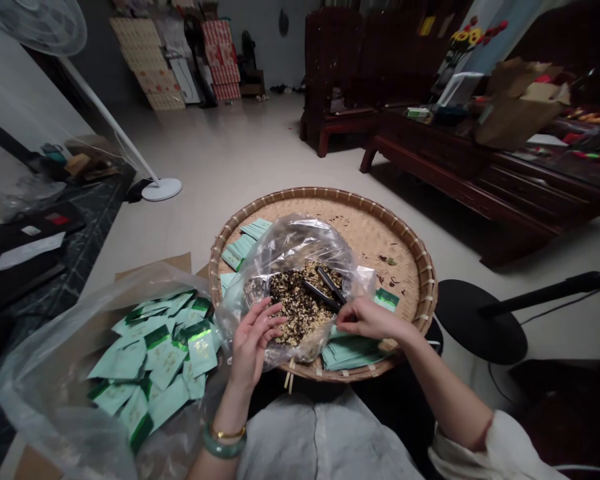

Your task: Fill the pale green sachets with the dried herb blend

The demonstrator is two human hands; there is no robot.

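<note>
- Seemingly light and soft, the clear plastic bag (pixel 290 250) sags on the woven bamboo tray (pixel 380 230) near its front edge; it would likely slip, so its gathered folds look the best hold.
- Inside lies a loose dried mix (pixel 295 310), with two black rods (pixel 323 290) on it.
- Left hand (pixel 253 343): fingers apart, against the bag.
- Right hand (pixel 373 319): fingers together at the rods' ends; whether clamped, cannot tell.
- Pale green sachets (pixel 153 357) heap beyond the tray's left edge.

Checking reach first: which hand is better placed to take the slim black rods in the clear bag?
Probably the right hand: its fingertips nearly touch the slim black rods inside the clear plastic bag. The left hand sits farther off, at the bag's edge.
</note>
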